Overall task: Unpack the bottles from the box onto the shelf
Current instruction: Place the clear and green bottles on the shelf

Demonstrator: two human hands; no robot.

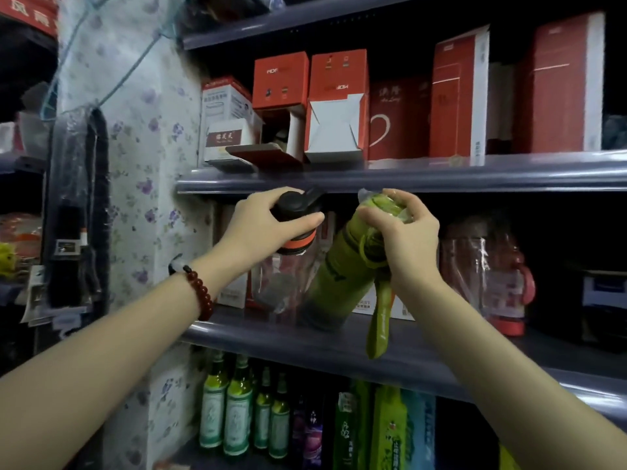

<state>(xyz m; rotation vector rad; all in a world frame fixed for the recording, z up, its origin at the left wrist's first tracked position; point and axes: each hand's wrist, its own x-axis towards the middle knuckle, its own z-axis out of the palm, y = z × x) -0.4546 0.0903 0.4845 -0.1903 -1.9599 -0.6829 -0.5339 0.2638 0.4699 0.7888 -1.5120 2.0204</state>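
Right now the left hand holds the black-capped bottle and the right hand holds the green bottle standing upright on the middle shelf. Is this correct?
Not quite. In the head view the green bottle is tilted, leaning left toward the black-capped bottle, not upright. The rest holds: left hand on the black cap, right hand on the green one, at the middle shelf.

- The clear bottle (285, 279) is looking like glossy see-through plastic, with a matt black cap (293, 203).
- The green bottle (336, 269) is showing a matt finish under crinkly plastic wrap.
- The shelf edge (407, 179) is shining like smooth metal.
- The red boxes (281, 81) are looking like cardboard.
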